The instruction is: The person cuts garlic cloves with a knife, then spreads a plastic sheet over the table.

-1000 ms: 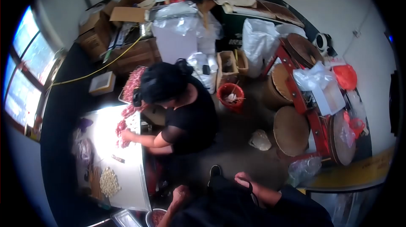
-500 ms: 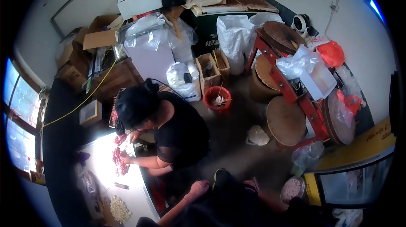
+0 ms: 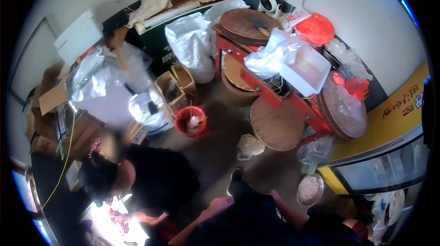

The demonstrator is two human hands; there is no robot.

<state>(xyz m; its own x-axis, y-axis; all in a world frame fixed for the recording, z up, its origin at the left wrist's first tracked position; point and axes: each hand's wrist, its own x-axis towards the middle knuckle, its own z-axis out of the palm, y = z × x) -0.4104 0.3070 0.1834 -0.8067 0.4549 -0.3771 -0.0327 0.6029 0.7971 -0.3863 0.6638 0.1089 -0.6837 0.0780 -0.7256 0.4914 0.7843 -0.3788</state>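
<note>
My left hand [image 3: 221, 204] is low in the head view, just left of my dark clothing and shoe [image 3: 235, 175]. No object shows in it, but its fingers are too blurred to make out. To the right of my legs, my right hand [image 3: 276, 197] is partly visible; its fingers are unclear. A metal bowl of pale pink pieces [image 3: 310, 189] stands on the floor farther right. At the lower left, a co-worker in black [image 3: 160, 177] bends over a brightly lit table [image 3: 98, 218], one hand at red pieces [image 3: 120, 221].
A red bucket [image 3: 190, 121], a clear bag [image 3: 250, 147] and a round board [image 3: 277, 123] are on the floor ahead. Behind them is a red rack [image 3: 261, 85] with boards and a white box [image 3: 305, 69]. A yellow-edged glass cabinet [image 3: 385, 168] is at the right.
The view has swung right, so the table and co-worker now sit lower left. More of the cabinet and the bowl on the floor shows. My left hand remains beside my legs.
</note>
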